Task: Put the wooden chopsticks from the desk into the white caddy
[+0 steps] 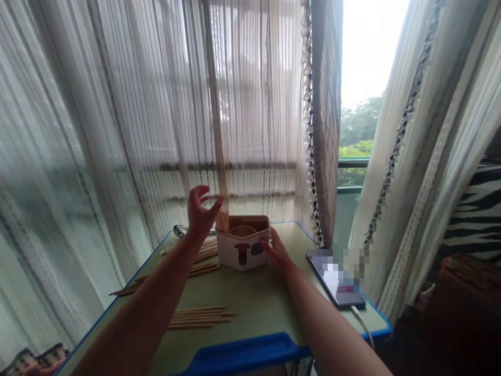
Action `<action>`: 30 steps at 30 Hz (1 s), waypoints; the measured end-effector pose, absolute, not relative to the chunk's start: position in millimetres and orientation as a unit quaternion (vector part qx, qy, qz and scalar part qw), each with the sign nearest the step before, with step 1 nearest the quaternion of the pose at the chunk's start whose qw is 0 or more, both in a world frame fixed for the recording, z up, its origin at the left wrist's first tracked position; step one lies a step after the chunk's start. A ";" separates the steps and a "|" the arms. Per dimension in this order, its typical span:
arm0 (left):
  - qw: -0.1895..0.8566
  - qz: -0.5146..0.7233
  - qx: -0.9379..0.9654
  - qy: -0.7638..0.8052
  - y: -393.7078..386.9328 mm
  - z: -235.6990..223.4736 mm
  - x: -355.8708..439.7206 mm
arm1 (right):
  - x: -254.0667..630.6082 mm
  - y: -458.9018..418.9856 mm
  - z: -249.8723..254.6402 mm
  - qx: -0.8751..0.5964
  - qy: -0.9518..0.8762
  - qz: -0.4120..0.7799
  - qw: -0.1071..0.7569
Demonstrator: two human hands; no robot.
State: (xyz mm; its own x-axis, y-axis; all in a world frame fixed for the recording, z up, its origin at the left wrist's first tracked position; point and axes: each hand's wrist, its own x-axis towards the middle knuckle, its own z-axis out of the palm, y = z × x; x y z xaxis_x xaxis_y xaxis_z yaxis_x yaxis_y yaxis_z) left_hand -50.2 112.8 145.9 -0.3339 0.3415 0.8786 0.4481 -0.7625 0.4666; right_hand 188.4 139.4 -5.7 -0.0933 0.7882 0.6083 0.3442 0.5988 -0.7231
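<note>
A white utensil holder with a brown inside and several compartments stands upright on the table. Light wooden sticks, likely chopsticks, stand in its left compartment. My left hand is raised just left of these, thumb and fingers apart, with nothing visible between them. On the holder's right side, my right hand grips the wall, thumb on the front and fingers partly hidden behind. Loose chopsticks lie in front, and more chopsticks lie left of the holder, partly covered by my left forearm.
A slotted metal spoon rests at the table's far left corner. Along the right edge lies a phone with a white cable plugged in. The green tabletop has a blue rim. Sheer curtains hang behind it.
</note>
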 end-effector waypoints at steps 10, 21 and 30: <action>-0.009 -0.645 -0.548 -0.533 75.2 61.5 -74.0 | 155.5 69.6 16.3 -0.295 -0.877 -0.062 0.373; -0.072 -0.515 -0.644 -0.561 96.8 29.0 -87.9 | 114.6 53.9 4.3 -0.253 -0.942 0.011 0.222; -0.087 -0.509 -0.662 -0.543 95.9 22.2 -82.7 | 122.2 64.1 8.3 -0.308 -0.918 0.069 0.238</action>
State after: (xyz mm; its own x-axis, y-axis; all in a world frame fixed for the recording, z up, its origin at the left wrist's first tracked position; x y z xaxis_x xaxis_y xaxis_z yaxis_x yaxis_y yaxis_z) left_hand -82.7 95.9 22.2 -0.1085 0.8078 0.5794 0.6310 -0.3944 0.6680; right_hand 122.2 64.1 8.3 -0.6963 0.5995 0.3947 0.5333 0.8002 -0.2744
